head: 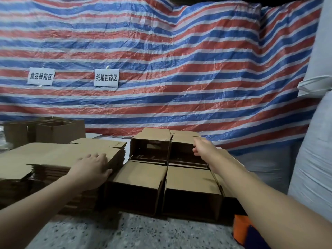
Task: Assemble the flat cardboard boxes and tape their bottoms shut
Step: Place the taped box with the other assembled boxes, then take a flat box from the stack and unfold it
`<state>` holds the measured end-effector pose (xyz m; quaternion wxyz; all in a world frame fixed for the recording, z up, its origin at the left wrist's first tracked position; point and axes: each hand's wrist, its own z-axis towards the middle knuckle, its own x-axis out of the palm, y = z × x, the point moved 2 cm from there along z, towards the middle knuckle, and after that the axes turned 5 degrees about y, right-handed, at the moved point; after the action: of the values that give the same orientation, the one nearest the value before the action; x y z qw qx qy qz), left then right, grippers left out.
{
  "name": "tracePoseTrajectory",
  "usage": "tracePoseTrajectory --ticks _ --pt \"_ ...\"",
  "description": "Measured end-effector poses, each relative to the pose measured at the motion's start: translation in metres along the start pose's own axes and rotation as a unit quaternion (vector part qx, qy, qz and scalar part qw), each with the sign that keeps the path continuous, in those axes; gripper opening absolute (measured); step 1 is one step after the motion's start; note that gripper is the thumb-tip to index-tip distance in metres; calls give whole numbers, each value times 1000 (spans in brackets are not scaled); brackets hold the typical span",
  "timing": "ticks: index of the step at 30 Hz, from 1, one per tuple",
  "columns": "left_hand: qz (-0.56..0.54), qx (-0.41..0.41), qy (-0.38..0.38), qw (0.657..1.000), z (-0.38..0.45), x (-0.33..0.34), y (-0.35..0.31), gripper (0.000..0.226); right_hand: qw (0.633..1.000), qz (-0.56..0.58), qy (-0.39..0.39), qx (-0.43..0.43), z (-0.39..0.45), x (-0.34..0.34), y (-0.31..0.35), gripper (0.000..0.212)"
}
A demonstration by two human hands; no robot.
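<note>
My left hand [93,165] lies flat, fingers spread, on the stack of flat brown cardboard boxes [59,155]. Right of that stack, my right hand [203,147], loosely curled, touches an assembled brown box [186,146]. Next I'd lift a flat.

Dim, flat light; wide-angle bending at edges; slight motion blur.

Red, white and blue striped tarp [179,72] across the back wall, wrinkled, with two white paper signs [106,77] stuck on. Speckled stone table [143,232] below. Pale woven sacks [316,141], perhaps, stacked at right. Dim light.
</note>
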<state>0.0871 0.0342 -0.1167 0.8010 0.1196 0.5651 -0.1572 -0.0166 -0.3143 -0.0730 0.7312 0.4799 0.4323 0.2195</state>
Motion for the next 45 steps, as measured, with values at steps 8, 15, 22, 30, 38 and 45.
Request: tracePoseTrajectory --ticks 8,15,22,30,38,45 --pt "-32 79 -124 989 -35 -25 -6 31 1000 26 16 4 -15 10 5 46" --pt "-85 156 -421 890 -82 -98 -31 44 991 108 71 -28 -26 26 24 53" --pt "-320 168 -453 815 -106 -154 -66 22 967 204 95 -121 -51 26 68 80" --pt "-683 99 -237 684 -80 -165 -90 34 957 230 21 -173 -74 -41 79 72" --pt "-702 102 -161 686 -64 -159 -113 43 957 202 142 -154 -108 -106 49 44" --pt "-589 38 -220 777 -64 -128 -125 52 957 241 104 -120 -139 -99 29 53"
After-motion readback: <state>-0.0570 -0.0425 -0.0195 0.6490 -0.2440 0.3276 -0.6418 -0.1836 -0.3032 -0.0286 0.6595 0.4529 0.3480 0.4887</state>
